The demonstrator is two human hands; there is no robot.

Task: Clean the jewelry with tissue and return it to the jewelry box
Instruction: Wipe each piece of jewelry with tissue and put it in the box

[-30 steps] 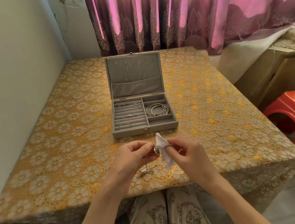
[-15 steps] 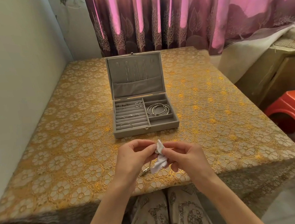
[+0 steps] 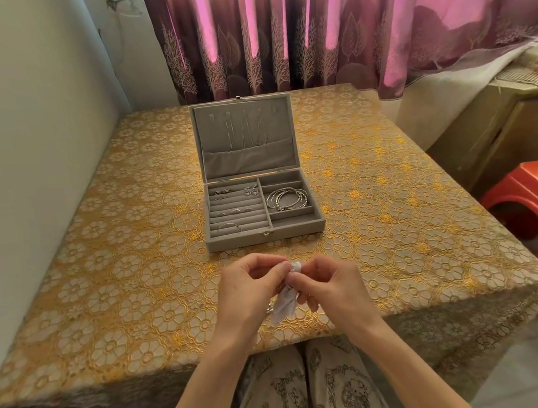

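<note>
1. Position: the box [image 3: 261,205] stands open on the table [image 3: 101,296], lid upright, well ahead of both hands. The hands work close together above the near edge of the table.
2. Left hand [image 3: 249,293]: fingers curled, thumb and forefinger pinching a small piece [image 3: 270,306] of jewelry. Only a glint of metal shows below the fingers; its type cannot be told.
3. Right hand [image 3: 327,285]: fingers curled, pinching the tissue [image 3: 286,301] against the piece. The tissue is bunched at the fingertips and hangs down between the hands.
4. Step in hand, by judgement: the wiping of one item, now under way.
5. Contents of the box: rings [image 3: 224,192] and small items sit in the left ring rolls; bangles [image 3: 287,197] lie in the middle right compartment; chains [image 3: 246,127] hang inside the lid. Whether any of these have been cleaned cannot be told.
6. The near right and far right compartments look vacant.
7. Outstanding, by judgement: finish wiping the held piece, then carry it forward to the box and lay it in a compartment. Any further pieces to clean cannot be counted from this view.
8. Risk noted: the piece is small and held over the table edge; a slip could drop it into the lap.
</note>
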